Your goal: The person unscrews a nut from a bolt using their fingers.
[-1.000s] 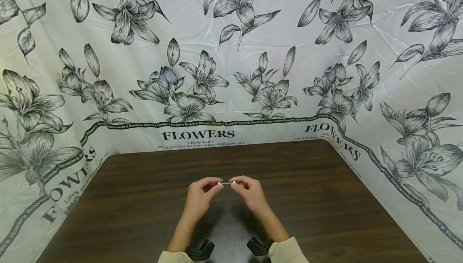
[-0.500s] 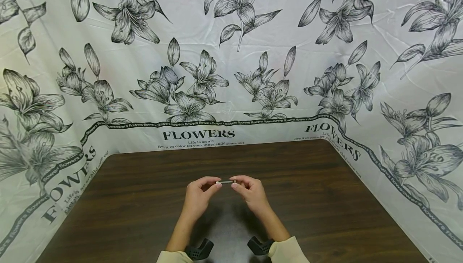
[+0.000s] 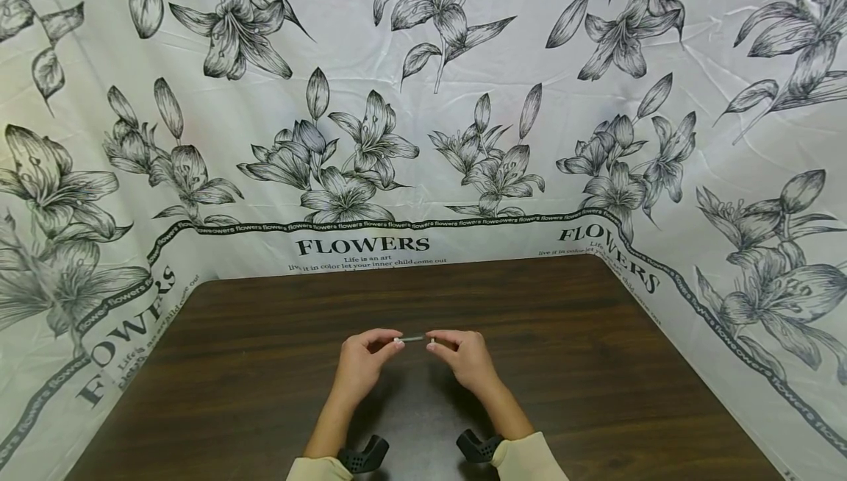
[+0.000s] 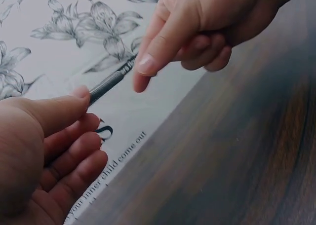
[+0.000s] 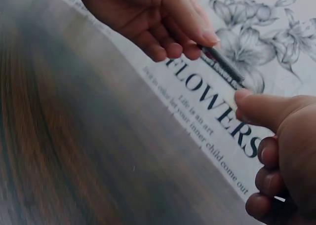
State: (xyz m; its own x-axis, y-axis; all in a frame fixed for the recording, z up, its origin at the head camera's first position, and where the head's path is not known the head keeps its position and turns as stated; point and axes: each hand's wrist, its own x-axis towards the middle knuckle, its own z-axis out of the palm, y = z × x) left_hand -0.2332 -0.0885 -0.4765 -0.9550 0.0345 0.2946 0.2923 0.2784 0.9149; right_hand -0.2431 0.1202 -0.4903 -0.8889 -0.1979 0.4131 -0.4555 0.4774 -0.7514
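A slim dark grey threaded bolt [image 4: 106, 84] spans the space between the two hands. My left hand [image 3: 360, 363] pinches one end of it between thumb and fingertips, the other fingers loosely curled below. The bolt's ridged shaft [image 5: 224, 64] points toward my right hand [image 3: 466, 360], whose thumb and forefinger come together right beside its free end. A small light piece [image 3: 433, 341] shows at those right fingertips, mostly hidden by them; I cannot tell exactly what it is. In the head view a narrow gap separates the bolt's end from the right fingertips.
Both hands are above a dark brown wooden table [image 3: 265, 363]. A white cloth [image 3: 463, 242] with black flower drawings and lettering hangs around its back and sides. Black wrist mounts [image 3: 364, 455] sit by the cream sleeves [image 3: 529, 459].
My right hand has drawn slightly right and down, opening a narrow gap at the bolt's end. My left hand has shifted a little left, keeping its pinch on the bolt.
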